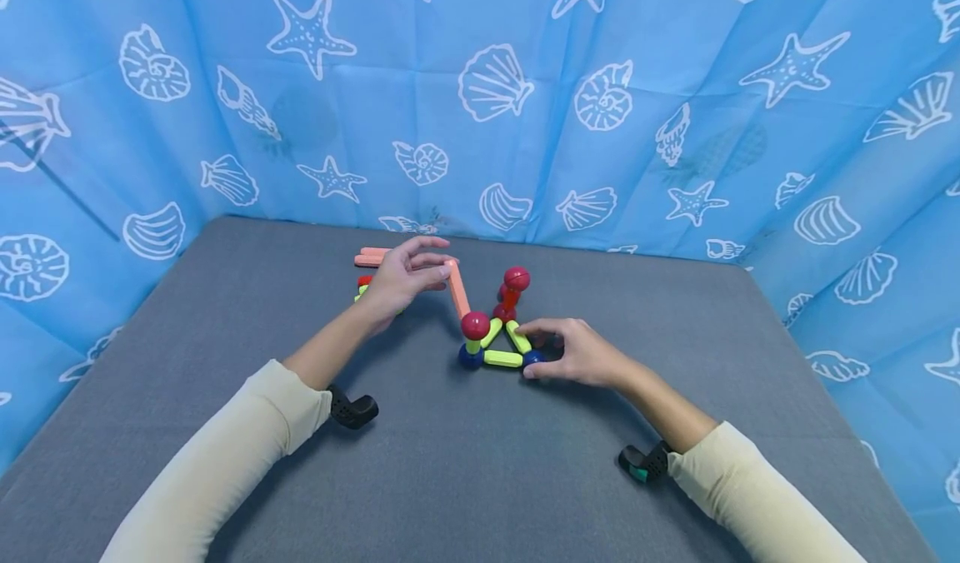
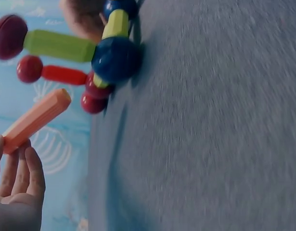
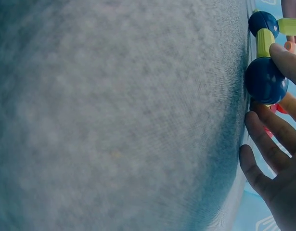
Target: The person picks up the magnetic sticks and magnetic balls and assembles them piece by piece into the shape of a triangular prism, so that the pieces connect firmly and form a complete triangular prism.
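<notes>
My left hand (image 1: 401, 278) pinches one end of a salmon-coloured rod (image 1: 458, 291) between thumb and fingertips. In the left wrist view the rod's free end stands apart from the balls. On the table lies a triangle of yellow-green rods (image 1: 502, 359) joined by balls. At its left corner, a dark red ball (image 1: 476, 326) tops an upright yellow-green rod on a blue ball (image 1: 471, 356). A red rod (image 1: 510, 299) with a red ball (image 1: 517, 277) on top rises at the far corner. My right hand (image 1: 581, 353) grips the blue ball (image 3: 266, 81) at the right corner, its thumb against it.
Behind my left hand lie more salmon rods (image 1: 371, 256). Some red and yellow-green pieces (image 1: 363, 286) are partly hidden by that hand. A grey cloth covers the table (image 1: 465, 480); a blue curtain (image 1: 420, 88) with shell prints hangs at its back and sides.
</notes>
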